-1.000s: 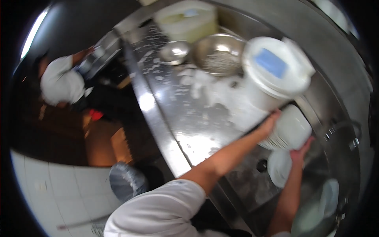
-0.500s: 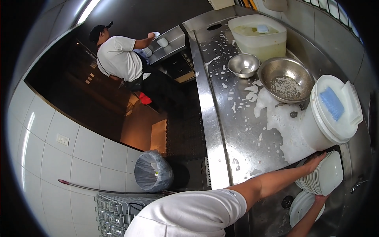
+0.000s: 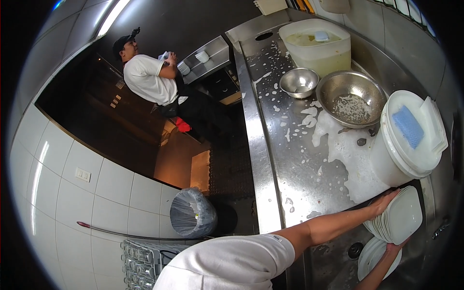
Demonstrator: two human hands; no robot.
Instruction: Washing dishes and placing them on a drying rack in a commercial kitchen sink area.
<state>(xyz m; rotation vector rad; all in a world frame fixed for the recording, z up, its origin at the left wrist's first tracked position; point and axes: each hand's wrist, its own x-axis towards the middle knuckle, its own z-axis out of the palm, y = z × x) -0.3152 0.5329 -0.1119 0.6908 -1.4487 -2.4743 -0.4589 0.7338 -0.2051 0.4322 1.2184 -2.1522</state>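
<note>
A stack of white plates (image 3: 407,215) tilts over the sink at the lower right, its top plate facing up toward me. My left hand (image 3: 385,202) grips the far left side of the stack. From the near side, my right hand (image 3: 394,246) is closed on the lower edge; its fingers are partly hidden beneath the plates. Under the stack, more white plates (image 3: 368,261) lie in the sink (image 3: 328,258), close to the round drain (image 3: 355,250).
A white lidded bucket (image 3: 394,164) with a blue sponge (image 3: 407,126) stands beyond the stack. Steel bowls (image 3: 333,108) and a tub of cloudy liquid (image 3: 319,55) sit on the foamy counter (image 3: 295,164). At left are a bin (image 3: 193,212), a glass rack (image 3: 140,263) and a co-worker (image 3: 152,79).
My hands keep their hold on the plate stack, which is almost unmoved. The co-worker has brought both hands together around a white item. The whole view has shifted slightly.
</note>
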